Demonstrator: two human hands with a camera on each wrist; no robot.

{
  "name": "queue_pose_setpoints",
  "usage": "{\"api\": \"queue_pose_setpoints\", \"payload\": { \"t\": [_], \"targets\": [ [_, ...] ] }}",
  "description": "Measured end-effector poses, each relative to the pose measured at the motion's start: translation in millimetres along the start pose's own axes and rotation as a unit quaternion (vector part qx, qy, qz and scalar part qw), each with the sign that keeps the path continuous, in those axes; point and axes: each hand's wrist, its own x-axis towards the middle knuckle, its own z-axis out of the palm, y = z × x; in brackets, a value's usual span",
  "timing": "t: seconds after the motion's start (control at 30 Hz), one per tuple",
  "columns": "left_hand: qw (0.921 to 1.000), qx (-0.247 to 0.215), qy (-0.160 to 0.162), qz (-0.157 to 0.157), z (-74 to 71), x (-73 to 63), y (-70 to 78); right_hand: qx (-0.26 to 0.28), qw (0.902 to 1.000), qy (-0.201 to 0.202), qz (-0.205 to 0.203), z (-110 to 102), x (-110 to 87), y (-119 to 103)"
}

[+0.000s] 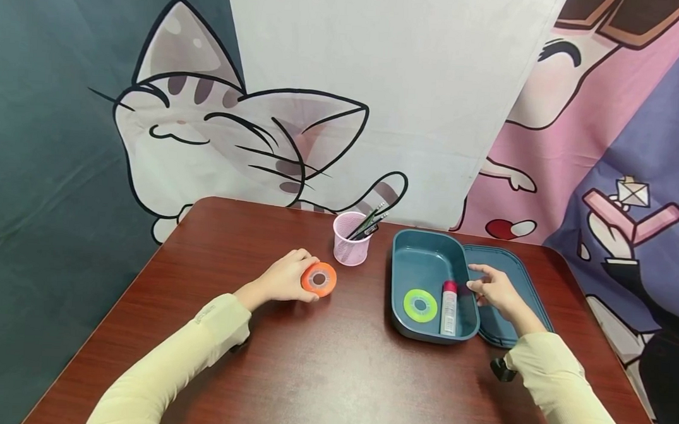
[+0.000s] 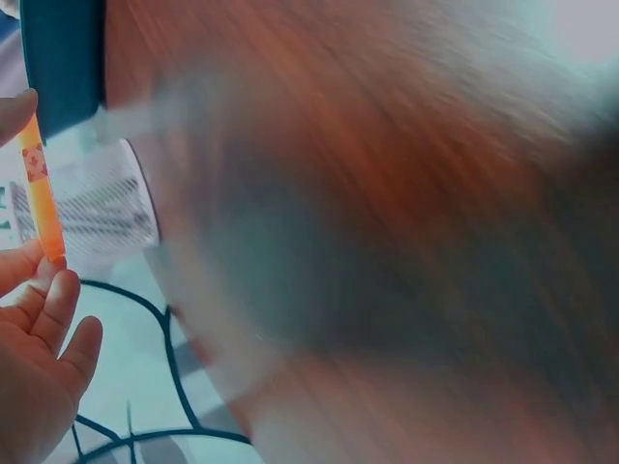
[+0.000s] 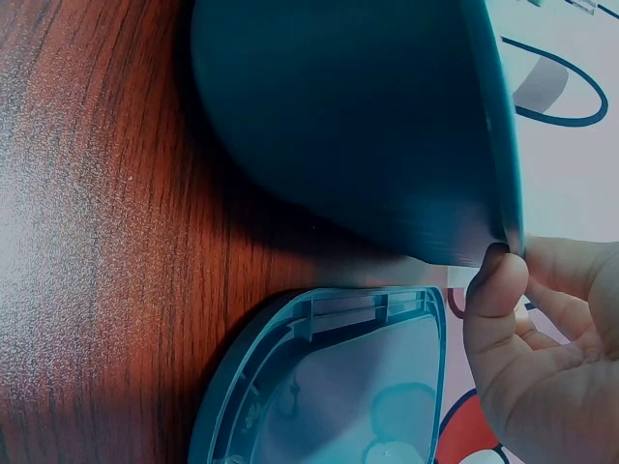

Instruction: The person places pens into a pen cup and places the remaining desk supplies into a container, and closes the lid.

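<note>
My left hand [image 1: 284, 276] holds an orange tape roll [image 1: 319, 279] by its edge, thumb on the near side and fingers on the far side. In the left wrist view the same roll shows edge-on between thumb and fingertips. On the right, my right hand [image 1: 498, 291] pinches the right rim of a blue-green plastic box [image 1: 398, 319]. Inside the box lie a lime-green tape roll [image 1: 421, 305] and a white tube with a pink-red cap [image 1: 449, 308]. The right wrist view shows thumb and fingers [image 3: 498, 290] on either side of the rim.
Behind and between the hands stands a pink mesh pen cup [image 1: 350, 250] with several pens. The box's lid [image 1: 502, 323] lies on the table right of the box, partly under my right hand. A cartoon-printed cloth [image 1: 342, 149] hangs beyond the brown table's [image 1: 332, 376] back edge.
</note>
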Motion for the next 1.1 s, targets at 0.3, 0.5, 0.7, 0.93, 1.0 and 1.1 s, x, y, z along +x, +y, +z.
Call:
{"api": "queue_pose_setpoints", "payload": {
  "t": [0.3, 0.5, 0.7, 0.93, 1.0, 1.1],
  "targets": [
    [0.9994, -0.024, -0.003, 0.025, 5.8, 23.3, 23.2, 0.001, 1.0, 0.002, 0.002, 0.3, 0.0, 1.0],
    [0.9989, -0.02, -0.004, 0.042, 10.6, 39.5, 38.6, 0.001, 1.0, 0.002, 0.001, 0.1, -0.8, -0.1],
    [0.9986, -0.034, -0.012, 0.04, 14.2, 54.6, 54.8, 0.003, 1.0, 0.001, -0.001, 0.6, -0.1, -0.4],
    [0.9977, -0.05, -0.01, 0.045, 17.6, 69.5, 72.5, 0.003, 1.0, 0.002, -0.004, 0.3, 0.2, -0.2],
    [0.9973, -0.055, -0.009, 0.048, 19.3, 74.3, 76.1, 0.004, 1.0, 0.002, -0.005, 0.1, -0.1, -0.3],
    [0.9971, -0.052, -0.002, 0.056, 22.6, 81.1, 80.3, 0.004, 1.0, 0.001, -0.006, -0.1, -0.3, -0.4]
  ]
}}
